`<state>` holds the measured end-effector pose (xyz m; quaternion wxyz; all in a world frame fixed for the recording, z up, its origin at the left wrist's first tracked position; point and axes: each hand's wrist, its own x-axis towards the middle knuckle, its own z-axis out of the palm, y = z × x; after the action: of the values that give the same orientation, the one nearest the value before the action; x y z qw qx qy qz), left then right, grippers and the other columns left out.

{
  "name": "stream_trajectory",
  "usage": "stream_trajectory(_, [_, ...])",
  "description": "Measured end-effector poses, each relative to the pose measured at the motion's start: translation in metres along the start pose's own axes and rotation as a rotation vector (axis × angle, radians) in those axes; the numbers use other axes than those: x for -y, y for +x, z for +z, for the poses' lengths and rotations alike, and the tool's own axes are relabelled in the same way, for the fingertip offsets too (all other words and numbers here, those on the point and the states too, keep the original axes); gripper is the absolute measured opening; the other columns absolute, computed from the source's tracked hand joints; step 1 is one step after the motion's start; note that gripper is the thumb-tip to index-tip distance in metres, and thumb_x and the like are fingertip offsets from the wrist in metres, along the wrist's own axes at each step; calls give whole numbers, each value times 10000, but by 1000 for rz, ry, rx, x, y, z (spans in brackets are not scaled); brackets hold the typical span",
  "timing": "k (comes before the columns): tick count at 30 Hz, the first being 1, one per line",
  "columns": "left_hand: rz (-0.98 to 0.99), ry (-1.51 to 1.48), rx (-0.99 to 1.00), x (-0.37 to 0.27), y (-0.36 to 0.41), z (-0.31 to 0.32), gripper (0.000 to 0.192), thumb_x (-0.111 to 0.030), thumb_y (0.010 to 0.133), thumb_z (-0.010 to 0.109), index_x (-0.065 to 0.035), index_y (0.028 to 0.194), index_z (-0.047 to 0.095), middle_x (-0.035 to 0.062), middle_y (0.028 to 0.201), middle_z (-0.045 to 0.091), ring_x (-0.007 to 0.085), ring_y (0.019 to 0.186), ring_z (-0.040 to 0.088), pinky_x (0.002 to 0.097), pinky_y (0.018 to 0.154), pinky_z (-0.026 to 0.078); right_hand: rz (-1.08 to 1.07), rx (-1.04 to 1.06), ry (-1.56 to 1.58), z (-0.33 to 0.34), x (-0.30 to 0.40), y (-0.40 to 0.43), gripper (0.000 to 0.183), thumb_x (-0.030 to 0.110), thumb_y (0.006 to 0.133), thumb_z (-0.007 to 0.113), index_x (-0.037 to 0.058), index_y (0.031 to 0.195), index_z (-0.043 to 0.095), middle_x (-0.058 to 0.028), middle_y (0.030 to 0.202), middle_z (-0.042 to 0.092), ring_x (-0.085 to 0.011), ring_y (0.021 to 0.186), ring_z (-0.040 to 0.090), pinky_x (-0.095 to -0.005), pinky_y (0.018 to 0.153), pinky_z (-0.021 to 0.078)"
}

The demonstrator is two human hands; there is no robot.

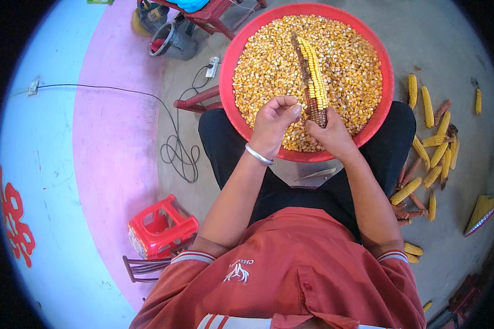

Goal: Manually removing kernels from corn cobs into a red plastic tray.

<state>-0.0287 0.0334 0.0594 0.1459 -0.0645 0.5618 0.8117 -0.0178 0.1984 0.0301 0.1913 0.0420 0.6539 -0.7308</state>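
A partly shelled corn cob (317, 82) stands out over a round red plastic basket (389, 82) full of loose corn kernels (267, 61). My right hand (331, 131) is closed around the cob's lower end. Yellow kernels remain on one side of the cob; its other side is bare and brown. Just left of the cob is my left hand (276, 119), a silver bangle on its wrist, its thumb and forefinger close together with what looks like a kernel between them. The basket rests between my knees.
Whole corn cobs (428, 107) and bare cobs (411, 170) lie scattered on the floor at right. At left are a red plastic stool (164, 230), a looped black cable (181, 154), a power strip (212, 67) and a grey bucket (175, 43).
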Motion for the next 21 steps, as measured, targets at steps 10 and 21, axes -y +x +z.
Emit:
stream_trajectory(10, [16,290,-110,-11,0,19,122,-141,888,667,-35,936,631,-2,902,642,67,810,579,220,784,465,-61,-5,-120,0,-10,6,335,160,786,673,-43,998,512,-56,762,563,-143,658,531,-326,603,461])
stream_trajectory(21, [-35,302,-61,-6,11,10,180,-202,868,703,-37,914,648,-17,809,630,41,701,536,201,651,447,-201,-21,-145,6,-10,1,342,131,749,656,-45,1008,519,-90,749,556,-160,678,527,-340,627,455])
